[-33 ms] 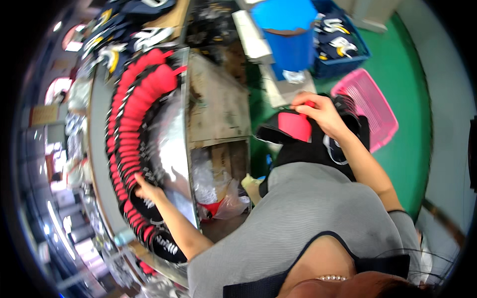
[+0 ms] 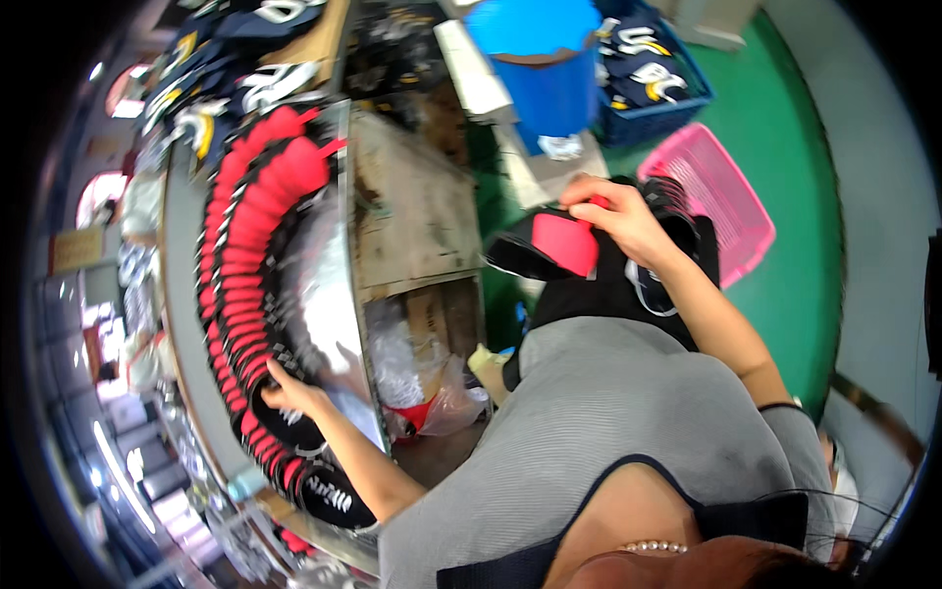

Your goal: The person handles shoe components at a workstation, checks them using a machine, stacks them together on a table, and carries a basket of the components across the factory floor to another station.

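Two curved rows of nested black-and-red shoe uppers lie along the metal-topped bench on my left. My left hand is closed on a black shoe upper with white markings near the close end of the inner row; its thumb shows, but its other fingers are partly hidden. Above my lap, my right hand pinches another shoe upper by its red part. That piece is black with a bright red panel, and its dark curved edge points left. More dark pieces sit behind my right wrist.
A pink basket stands on the green floor at right. Beyond it are a blue crate of navy pieces and a blue bin. Plastic bags fill the bench's lower shelf. Navy uppers are piled at far left.
The whole view has shifted slightly, with the bench and basket appearing farther left. Both hands keep nearly the same places, and the right still holds its shoe upper.
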Available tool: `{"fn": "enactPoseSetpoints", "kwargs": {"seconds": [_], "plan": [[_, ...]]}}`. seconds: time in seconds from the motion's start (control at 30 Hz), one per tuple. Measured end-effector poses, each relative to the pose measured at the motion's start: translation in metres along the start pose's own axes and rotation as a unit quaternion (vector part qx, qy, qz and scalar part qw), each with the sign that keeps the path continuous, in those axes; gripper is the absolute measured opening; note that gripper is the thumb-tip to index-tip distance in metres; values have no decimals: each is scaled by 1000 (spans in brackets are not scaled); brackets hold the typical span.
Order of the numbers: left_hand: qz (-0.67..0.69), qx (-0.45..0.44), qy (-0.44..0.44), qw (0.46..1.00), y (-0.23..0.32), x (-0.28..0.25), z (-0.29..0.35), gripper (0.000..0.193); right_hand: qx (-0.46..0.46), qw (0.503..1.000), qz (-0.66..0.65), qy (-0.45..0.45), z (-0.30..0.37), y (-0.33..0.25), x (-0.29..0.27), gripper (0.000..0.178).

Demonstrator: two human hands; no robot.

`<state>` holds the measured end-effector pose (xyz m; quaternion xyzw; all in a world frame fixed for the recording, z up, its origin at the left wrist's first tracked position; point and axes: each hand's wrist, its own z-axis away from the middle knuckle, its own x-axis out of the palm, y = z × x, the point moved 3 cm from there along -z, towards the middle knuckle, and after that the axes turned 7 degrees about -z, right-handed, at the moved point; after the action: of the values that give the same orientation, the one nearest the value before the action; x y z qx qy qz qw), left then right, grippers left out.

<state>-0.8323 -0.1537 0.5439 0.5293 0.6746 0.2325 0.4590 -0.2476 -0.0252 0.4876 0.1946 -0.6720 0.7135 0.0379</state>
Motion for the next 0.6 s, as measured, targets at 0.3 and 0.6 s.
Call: {"fn": "enactPoseSetpoints", "kwargs": {"seconds": [0.3,0.6], "plan": [[246,-268,-744,561,166,98,366,42,73,959,-226,151,-12,36,29,16],[207,-109,-711,663,223,186,375,27,57,966,-214,135,-42,40,-19,10]]}}
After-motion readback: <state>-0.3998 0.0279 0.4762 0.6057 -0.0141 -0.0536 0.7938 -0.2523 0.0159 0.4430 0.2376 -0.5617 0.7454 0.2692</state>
